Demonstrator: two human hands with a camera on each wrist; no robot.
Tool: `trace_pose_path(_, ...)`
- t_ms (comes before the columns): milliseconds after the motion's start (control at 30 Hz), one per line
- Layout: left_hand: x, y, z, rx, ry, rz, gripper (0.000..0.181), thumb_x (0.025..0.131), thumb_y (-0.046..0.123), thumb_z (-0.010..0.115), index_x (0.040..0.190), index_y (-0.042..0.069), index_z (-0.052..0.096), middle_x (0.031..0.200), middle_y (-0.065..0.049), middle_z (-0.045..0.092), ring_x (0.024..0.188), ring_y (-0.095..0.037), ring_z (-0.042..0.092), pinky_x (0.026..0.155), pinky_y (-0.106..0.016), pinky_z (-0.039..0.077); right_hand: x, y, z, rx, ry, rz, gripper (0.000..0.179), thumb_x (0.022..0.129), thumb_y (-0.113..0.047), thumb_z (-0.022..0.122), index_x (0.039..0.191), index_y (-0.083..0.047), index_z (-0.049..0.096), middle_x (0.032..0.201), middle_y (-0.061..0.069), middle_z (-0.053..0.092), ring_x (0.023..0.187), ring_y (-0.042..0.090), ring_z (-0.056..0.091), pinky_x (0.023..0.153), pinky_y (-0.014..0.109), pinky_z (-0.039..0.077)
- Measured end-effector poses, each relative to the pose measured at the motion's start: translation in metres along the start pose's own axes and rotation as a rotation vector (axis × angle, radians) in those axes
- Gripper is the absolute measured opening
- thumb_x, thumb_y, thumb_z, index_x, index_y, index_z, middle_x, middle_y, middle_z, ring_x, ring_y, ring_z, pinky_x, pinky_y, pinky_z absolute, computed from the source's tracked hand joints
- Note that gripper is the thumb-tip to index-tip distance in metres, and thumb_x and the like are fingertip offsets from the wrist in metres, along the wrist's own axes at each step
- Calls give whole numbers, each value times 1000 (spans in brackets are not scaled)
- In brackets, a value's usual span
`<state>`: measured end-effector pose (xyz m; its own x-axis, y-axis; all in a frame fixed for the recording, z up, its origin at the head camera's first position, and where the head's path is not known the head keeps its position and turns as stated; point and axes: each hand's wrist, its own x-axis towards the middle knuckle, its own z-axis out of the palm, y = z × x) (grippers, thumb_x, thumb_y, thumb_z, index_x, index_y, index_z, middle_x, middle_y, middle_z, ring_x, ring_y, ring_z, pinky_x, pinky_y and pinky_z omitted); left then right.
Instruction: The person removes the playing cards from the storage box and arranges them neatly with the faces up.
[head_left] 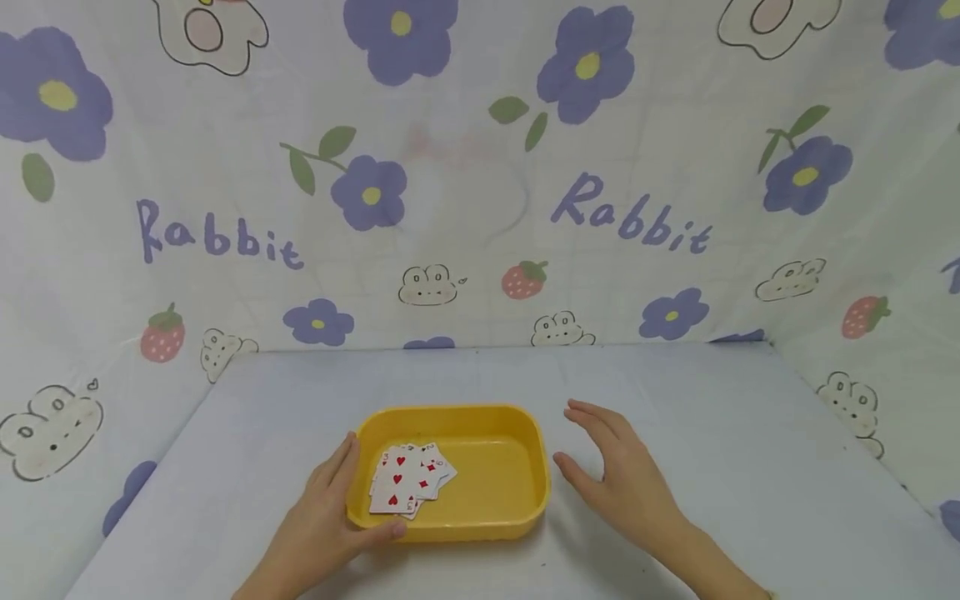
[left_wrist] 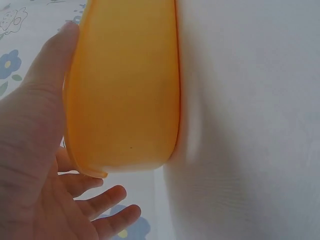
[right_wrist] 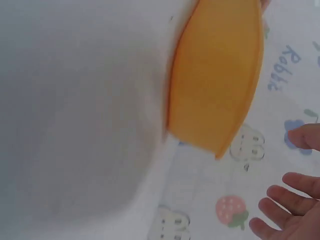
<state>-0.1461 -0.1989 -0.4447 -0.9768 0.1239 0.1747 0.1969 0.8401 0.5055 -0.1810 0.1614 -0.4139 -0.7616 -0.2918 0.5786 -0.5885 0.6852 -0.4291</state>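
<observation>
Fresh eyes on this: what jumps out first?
Probably the yellow tray, bright on the pale table, with a loose pile of cards in its left part. Next, the two hands flanking it: the left hand holds its left end, while the right hand is apart from it, just off its right end. Behind, the cloth stands out with purple flowers and "Rabbit" lettering.

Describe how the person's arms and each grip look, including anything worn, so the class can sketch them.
The left grip and right grip are bare human hands, each with a thumb and four slim, tapering fingers. No gloves, rings, sleeves, cables or markings show. A tiny pale edge by the right forearm is too small to identify.
</observation>
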Motion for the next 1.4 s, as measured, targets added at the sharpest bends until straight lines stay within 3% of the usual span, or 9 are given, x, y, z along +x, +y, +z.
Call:
trace_pose_path(233, -1, -1, 1, 11, 12, 18, 130, 63, 80, 69, 157, 5, 21, 162, -9, 15, 141, -35, 26, 106, -56, 36, 14, -39, 33, 316, -128, 126, 51, 82, -24, 82, 128, -12, 62, 129, 0, 61, 119, 19, 55, 99, 44, 47)
trace_pose_path(433, -2, -2, 2, 8, 35, 26, 128, 63, 82, 68, 156, 7, 23, 160, -10, 20, 139, -34, 29, 104, -56, 38, 27, -60, 63, 473, -249, 184, 51, 83, -26, 82, 127, -10, 62, 125, 4, 62, 114, 24, 56, 93, 44, 51)
trace_pose_path(633, -2, -5, 2, 24, 52, 45, 126, 64, 81, 68, 156, 6, 24, 159, -10, 23, 137, -35, 33, 103, -57, 40, 38, -72, 86, 480, -362, 275, 58, 81, -31, 83, 131, -12, 61, 128, 5, 60, 114, 28, 55, 94, 46, 50)
trace_pose_path(900, -1, -10, 3, 25, 73, 71, 123, 66, 78, 70, 156, 7, 24, 159, -10, 24, 135, -36, 35, 101, -58, 41, 56, -74, 108, 506, -435, 352, 60, 78, -35, 85, 130, -17, 63, 127, 0, 62, 110, 26, 59, 92, 40, 52)
trace_pose_path(1100, 0, -11, 4, 23, 75, 78, 123, 67, 78, 69, 156, 7, 23, 160, -8, 22, 136, -35, 34, 101, -58, 41, 65, -70, 121, 539, -472, 391, 56, 75, -25, 88, 125, -10, 66, 121, 0, 65, 111, 27, 57, 94, 40, 49)
trace_pose_path(1233, 1, -11, 5, 23, 74, 81, 122, 67, 78, 69, 156, 6, 23, 160, -8, 22, 136, -36, 34, 100, -58, 41, 65, -67, 126, 534, -497, 408, 54, 72, -18, 90, 120, -5, 67, 113, 2, 67, 102, 27, 56, 92, 37, 49)
trace_pose_path(1400, 1, -11, 5, 26, 66, 68, 123, 67, 78, 69, 156, 7, 23, 160, -8, 22, 135, -36, 35, 100, -58, 42, 65, -65, 132, 493, -530, 414, 58, 68, -20, 92, 119, -6, 68, 112, 1, 67, 100, 24, 57, 93, 37, 49)
